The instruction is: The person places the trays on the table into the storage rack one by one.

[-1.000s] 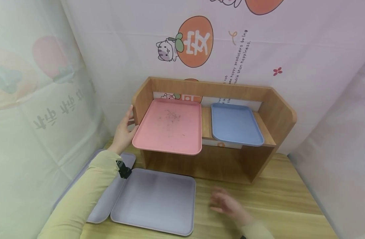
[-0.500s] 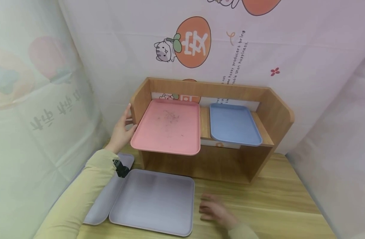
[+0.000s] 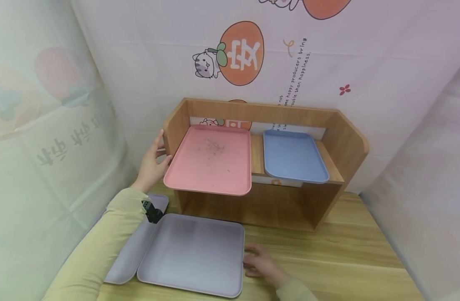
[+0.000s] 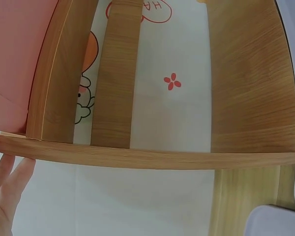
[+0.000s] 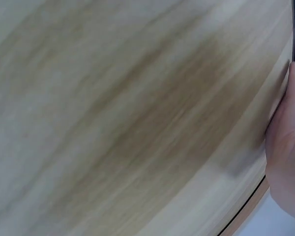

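A small wooden shelf [image 3: 248,209] stands on the table, its upper board bearing a pink tray [image 3: 211,161] on the left and a blue tray [image 3: 295,156] on the right. My left hand [image 3: 151,165] grips the shelf's left side panel [image 4: 162,160], fingers along the outside and thumb at the front edge beside the pink tray. On the table in front lies a grey-purple tray [image 3: 194,255]. Against its right edge sits my right hand [image 3: 263,263], fingers loosely bent at the rim; whether they reach under it is hidden.
Another grey-purple tray [image 3: 128,255] lies to the left, partly behind my left sleeve [image 3: 102,242]. Printed cloth [image 3: 139,75] hangs behind and at both sides. Wood-grain table surface [image 3: 350,255] extends to the right.
My right hand has moved left across the table to the right edge of the front grey-purple tray. The left hand keeps its hold on the shelf, and the trays stay in place.
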The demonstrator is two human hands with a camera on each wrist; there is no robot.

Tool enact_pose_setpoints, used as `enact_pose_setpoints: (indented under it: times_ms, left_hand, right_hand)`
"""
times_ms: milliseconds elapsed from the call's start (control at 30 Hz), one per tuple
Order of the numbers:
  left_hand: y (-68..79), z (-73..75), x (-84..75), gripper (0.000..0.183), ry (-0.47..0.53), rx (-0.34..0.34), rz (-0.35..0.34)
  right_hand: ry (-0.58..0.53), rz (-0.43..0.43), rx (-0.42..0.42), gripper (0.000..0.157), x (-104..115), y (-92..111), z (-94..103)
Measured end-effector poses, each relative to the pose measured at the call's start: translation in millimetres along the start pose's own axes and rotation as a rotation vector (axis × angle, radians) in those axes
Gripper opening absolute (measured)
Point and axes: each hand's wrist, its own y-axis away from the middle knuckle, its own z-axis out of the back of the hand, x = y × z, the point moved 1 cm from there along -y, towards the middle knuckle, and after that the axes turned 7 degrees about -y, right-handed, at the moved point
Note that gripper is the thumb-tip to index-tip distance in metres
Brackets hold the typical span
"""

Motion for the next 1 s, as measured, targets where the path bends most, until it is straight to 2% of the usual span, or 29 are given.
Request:
enact_pose_setpoints:
  times_ms: [633,833,1000]
  left_hand:
    - [1.4,-2.9,1.6,0.078,-0.007,-0.019,0.007]
    - [1.1,-2.6,1.6,0.078,0.006,-0.026,0.002]
    - [1.7,-2.5,0.5,0.079,0.004,-0.016,0.007]
  right_hand:
    - [0.123,-0.002,-0.226,0.047,-2.4,-10.6,-14.5]
    - [0.146,0.031,-0.253,0.045,0.7,-10.8,-17.9]
    - [0.188,0.071,-0.309,0.039,0.1,-10.8,-20.7]
